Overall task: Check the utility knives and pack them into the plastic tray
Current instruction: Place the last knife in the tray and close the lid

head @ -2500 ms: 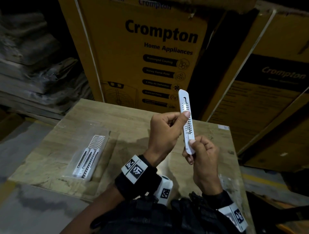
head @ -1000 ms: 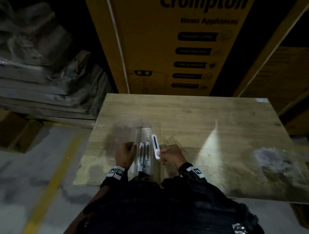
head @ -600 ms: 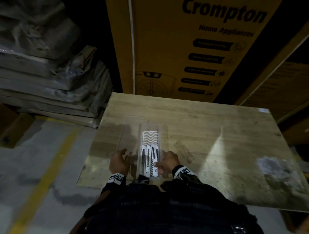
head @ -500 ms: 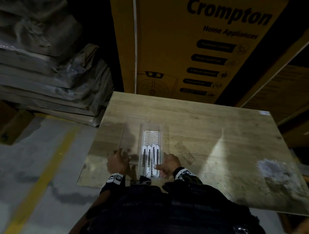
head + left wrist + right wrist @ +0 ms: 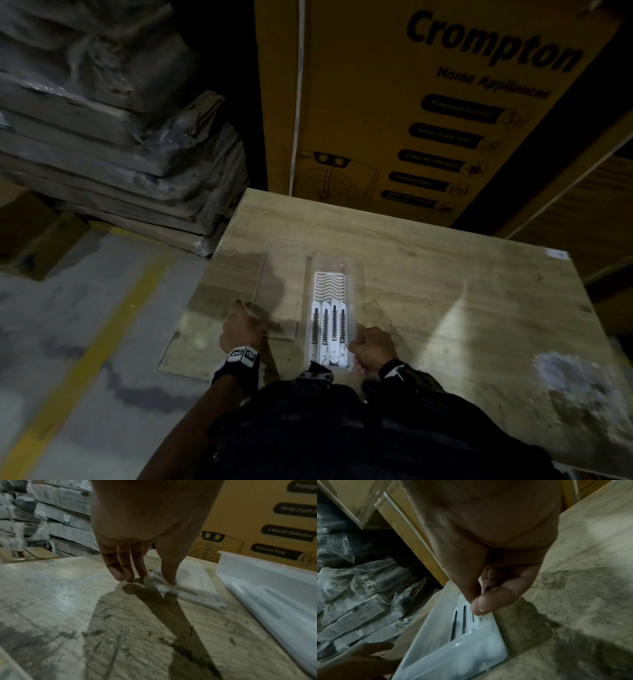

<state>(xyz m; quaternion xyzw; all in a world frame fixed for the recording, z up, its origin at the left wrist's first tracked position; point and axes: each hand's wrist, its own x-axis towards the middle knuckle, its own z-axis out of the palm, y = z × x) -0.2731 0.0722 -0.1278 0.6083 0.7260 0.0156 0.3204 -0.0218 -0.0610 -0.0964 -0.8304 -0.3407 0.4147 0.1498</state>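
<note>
A clear plastic tray [image 5: 358,291] lies on the wooden table [image 5: 462,274] just in front of me. Several white utility knives [image 5: 329,325] lie side by side in it, below a wavy white insert. A clear lid [image 5: 284,274] lies flat to the tray's left. My left hand [image 5: 239,330] pinches the lid's near corner [image 5: 180,586], thumb on top [image 5: 169,576]. My right hand [image 5: 370,346] is curled at the tray's right wall. In the right wrist view its thumb and forefinger [image 5: 477,601] meet at that rim beside the knives [image 5: 460,622].
A tall yellow Crompton carton [image 5: 411,102] stands against the table's far edge. Plastic-wrapped flat packs [image 5: 102,137] are stacked at the left. The table's left edge drops to a grey floor with a yellow line [image 5: 85,329]. A pale stain [image 5: 565,370] marks the table's right side.
The knife held up earlier now lies in the tray with the others. My left hand has moved left onto the lid's corner. My right hand has left the knives for the tray's right wall.
</note>
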